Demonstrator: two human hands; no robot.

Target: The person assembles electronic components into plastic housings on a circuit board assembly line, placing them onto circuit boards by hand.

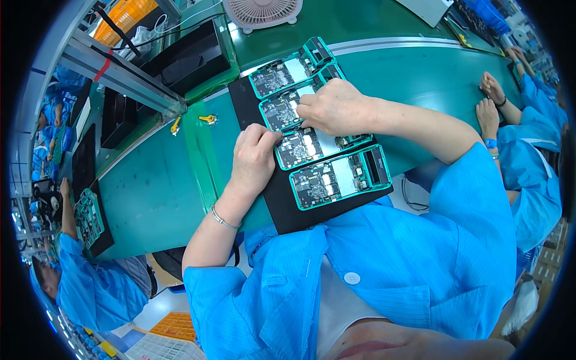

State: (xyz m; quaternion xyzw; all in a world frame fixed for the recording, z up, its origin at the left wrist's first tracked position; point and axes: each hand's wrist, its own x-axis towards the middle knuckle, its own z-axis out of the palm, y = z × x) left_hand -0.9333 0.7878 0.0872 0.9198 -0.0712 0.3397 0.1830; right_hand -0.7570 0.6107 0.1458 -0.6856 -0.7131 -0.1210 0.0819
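Several opened electronic devices with teal frames and bare circuit boards lie in a slanting row. The nearest device (327, 183) is fully in sight, with a pale rectangular panel and a dark slot at its right end. My right hand (339, 108) is closed in a pinch over the second device from the far end (281, 113), covering part of its board. Fingers of my left hand (251, 157) are closed at the left edges of that device and the third device (298, 149). What either pinch holds is too small or hidden to make out.
Under the devices lies a black mat (288, 210) on the green bench (156, 186). Yellow-handled valves (207, 119) and a black tray (192, 57) are on the left; a fan (263, 13) stands beyond. Co-workers (102, 282) sit on both sides.
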